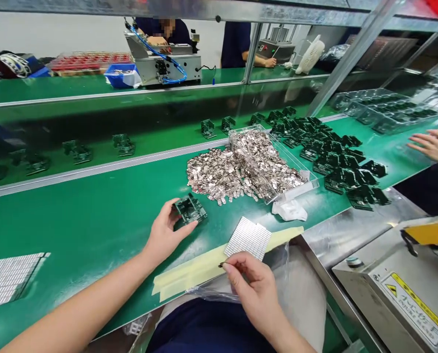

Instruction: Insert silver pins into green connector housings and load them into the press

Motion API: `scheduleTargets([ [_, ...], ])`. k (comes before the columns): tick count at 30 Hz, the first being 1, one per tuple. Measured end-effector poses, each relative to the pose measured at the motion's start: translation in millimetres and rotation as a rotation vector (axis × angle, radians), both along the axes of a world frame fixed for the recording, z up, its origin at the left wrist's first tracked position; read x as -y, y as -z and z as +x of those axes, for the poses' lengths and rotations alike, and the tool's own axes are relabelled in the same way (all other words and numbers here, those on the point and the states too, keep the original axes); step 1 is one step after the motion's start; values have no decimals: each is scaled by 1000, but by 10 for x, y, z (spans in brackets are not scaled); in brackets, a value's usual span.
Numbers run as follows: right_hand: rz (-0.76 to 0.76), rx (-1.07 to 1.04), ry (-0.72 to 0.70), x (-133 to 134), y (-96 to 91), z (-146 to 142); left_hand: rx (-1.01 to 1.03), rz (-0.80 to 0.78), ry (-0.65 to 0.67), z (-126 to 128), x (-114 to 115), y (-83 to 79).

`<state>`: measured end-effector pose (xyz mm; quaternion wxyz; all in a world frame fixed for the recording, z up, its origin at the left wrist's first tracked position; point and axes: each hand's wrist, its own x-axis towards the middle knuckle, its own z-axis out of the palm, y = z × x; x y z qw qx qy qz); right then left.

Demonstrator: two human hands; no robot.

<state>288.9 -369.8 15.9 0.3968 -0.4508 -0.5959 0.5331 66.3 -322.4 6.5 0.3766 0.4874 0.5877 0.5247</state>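
Observation:
My left hand (164, 234) grips a dark green plastic housing (190, 209) between thumb and fingers, just above the green bench. Closer to me, my right hand (254, 284) is pinched on a tiny dark piece (222, 264), too small to name. Beside its fingertips lies a flat block of small silvery bars (249, 238), partly over pale yellow tape (189, 274) along the bench's front edge. Past both hands, small metal plates (219, 171) are heaped on the bench and in a tipped clear plastic box (292, 184).
Many dark green housings (332, 152) cluster at right, near clear trays (388, 108). Several more housings (123, 145) line the strip behind the bench rail. Another silvery block (11, 277) lies at left. A co-worker's hand (435, 145) reaches in at right, above a machine (399, 279).

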Motion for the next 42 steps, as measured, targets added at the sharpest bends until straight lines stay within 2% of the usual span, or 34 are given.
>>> scheduleTargets([
  [2, -22, -88, 103, -8, -36, 24, 290, -88, 78, 104, 53, -126],
  [4, -27, -135, 203, -31, -77, 64, 467, -212, 190, 243, 107, -214],
  [6, -28, -144, 275, -50, -103, 111, 571, -246, 277, 389, 140, -236],
  [9, -44, -167, 312, -50, -100, 161, 638, -206, 367, 544, 157, -190],
  [13, -81, -202, 308, -32, -69, 157, 602, -275, 411, 596, 180, -128],
  [15, -40, -162, 323, -36, -60, 140, 598, -279, 427, 594, 201, -97],
  [19, 96, 1, 350, -52, -26, 98, 572, -242, 445, 607, 261, -7],
  [26, 117, 116, 347, -28, 24, -24, 431, -150, 432, 621, 361, 69],
  [32, 94, 107, 375, 9, 23, -66, 411, -162, 455, 611, 378, 45],
  [37, 67, 99, 337, 21, 20, -76, 267, -28, 404, 629, 394, 66],
  [39, 71, 53, 344, 17, 15, -86, 233, 14, 384, 650, 402, 54],
  [42, -11, -64, 327, 18, 9, -105, 231, 22, 356, 686, 418, 15],
])
